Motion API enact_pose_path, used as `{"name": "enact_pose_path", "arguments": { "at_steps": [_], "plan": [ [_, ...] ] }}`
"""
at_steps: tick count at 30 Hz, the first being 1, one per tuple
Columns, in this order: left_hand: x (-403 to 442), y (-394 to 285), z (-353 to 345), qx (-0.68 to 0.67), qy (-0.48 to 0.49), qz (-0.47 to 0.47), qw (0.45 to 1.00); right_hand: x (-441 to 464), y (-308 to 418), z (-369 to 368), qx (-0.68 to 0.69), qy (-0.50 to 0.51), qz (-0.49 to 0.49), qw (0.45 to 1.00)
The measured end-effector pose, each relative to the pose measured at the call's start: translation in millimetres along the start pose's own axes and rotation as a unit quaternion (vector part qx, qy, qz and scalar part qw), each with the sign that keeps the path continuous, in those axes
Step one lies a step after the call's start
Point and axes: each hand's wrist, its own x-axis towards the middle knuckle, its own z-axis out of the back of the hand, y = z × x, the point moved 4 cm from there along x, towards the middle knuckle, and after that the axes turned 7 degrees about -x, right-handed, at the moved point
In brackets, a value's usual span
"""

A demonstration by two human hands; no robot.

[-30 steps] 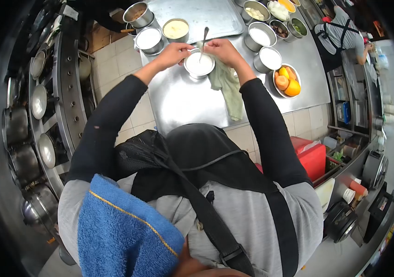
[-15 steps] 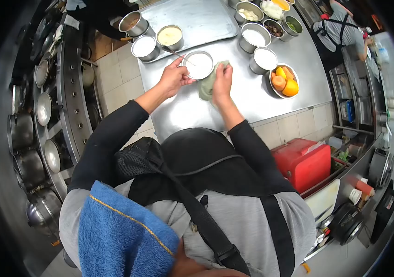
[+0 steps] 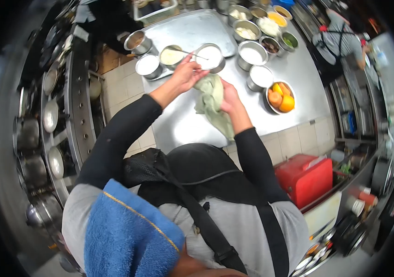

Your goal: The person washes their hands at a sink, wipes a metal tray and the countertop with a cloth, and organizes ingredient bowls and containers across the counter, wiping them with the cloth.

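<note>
A round metal container point(image 3: 209, 57) with white contents and a spoon point(image 3: 188, 53) across its rim is near the middle of the steel table point(image 3: 178, 111). My left hand point(image 3: 187, 75) is closed at its near left side, with the spoon handle by the fingers. My right hand point(image 3: 228, 97) grips a pale green cloth point(image 3: 212, 99) that hangs toward the table's near edge. The cloth's upper end lies just below the container, close to my left fingers. A container of yellow food point(image 3: 171, 56) stands left of the white one.
Metal containers of white contents point(image 3: 253, 54) and a bowl of orange vegetables point(image 3: 281, 98) stand to the right. A large tray point(image 3: 197, 30) lies behind. Pans point(image 3: 50, 116) line the stove at left. A person point(image 3: 340, 41) is at upper right, another at upper left.
The white container is now farther from me, beside the yellow food. The cloth was bunched in my right hand at its side; now it hangs down between my hands.
</note>
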Motion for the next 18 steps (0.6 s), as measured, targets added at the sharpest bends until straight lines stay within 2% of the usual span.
{"name": "enact_pose_path", "arguments": {
  "at_steps": [1,2,3,4,5,8,11,14,15,16,18],
  "plan": [
    [13.7,2.7,1.9,-0.016,-0.024,-0.009,1.000,-5.9,5.7,8.7,-0.134,-0.085,0.014,0.987],
    [27.8,4.6,4.2,-0.030,-0.047,-0.016,0.998,-11.6,12.4,15.9,-0.264,-0.166,0.034,0.950],
    [36.3,4.4,3.6,-0.025,-0.067,-0.036,0.997,-18.9,19.2,15.1,-0.437,-0.218,0.086,0.868],
    [44.6,3.8,1.1,-0.018,-0.085,-0.053,0.995,-27.5,27.4,7.7,-0.589,-0.262,0.142,0.751],
    [52.5,2.5,-0.6,-0.010,-0.101,-0.067,0.993,-32.2,35.4,-3.6,-0.715,-0.297,0.195,0.602],
    [76.6,4.7,3.4,-0.018,-0.135,-0.120,0.983,-11.7,54.2,-37.6,-0.690,-0.213,0.248,0.646],
    [79.7,4.3,0.6,-0.012,-0.160,-0.135,0.978,42.1,69.5,-30.7,-0.773,-0.187,0.375,0.477],
    [83.0,0.2,7.2,0.051,-0.205,-0.163,0.964,85.8,84.9,-45.3,-0.774,-0.123,0.354,0.510],
    [77.0,-0.4,8.3,0.093,-0.197,-0.163,0.962,107.0,86.8,-36.7,-0.775,-0.101,0.363,0.508],
    [90.6,4.5,25.6,0.080,-0.159,-0.153,0.972,120.7,83.8,-24.6,-0.775,-0.087,0.369,0.506],
    [83.3,2.2,36.4,0.114,-0.126,-0.121,0.978,112.2,83.7,-28.5,-0.775,-0.068,0.366,0.510]
  ]
}}
